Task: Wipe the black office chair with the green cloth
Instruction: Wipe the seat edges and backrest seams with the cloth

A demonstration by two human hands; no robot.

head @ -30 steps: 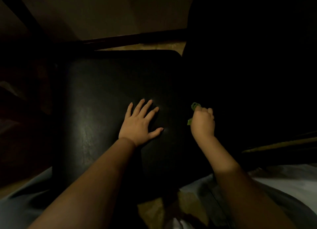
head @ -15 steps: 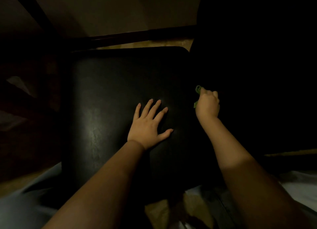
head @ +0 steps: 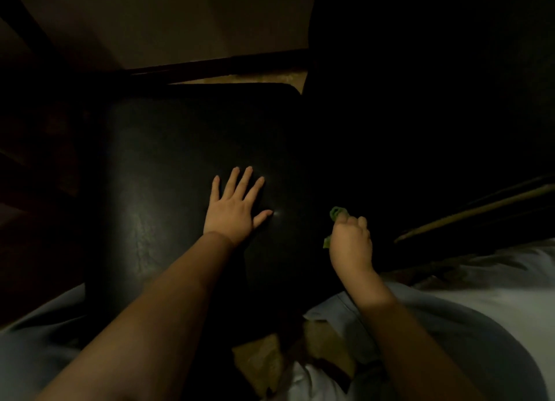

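Head view, dim light. Black office chair [head: 180, 160]: seat pad lies flat, its length running away from the viewer, rounded far corner toward a strip of floor [head: 270, 78]. Left hand [head: 231, 211] rests flat on the seat, fingers straight and spread, holding nothing. Right hand [head: 350, 244], at the seat's right edge, is fisted round the green cloth [head: 337, 213]. The cloth is bunched, ends showing above and below the fist. Right of it everything is too dark to read. Pale fabric [head: 480, 295] lies nearest.
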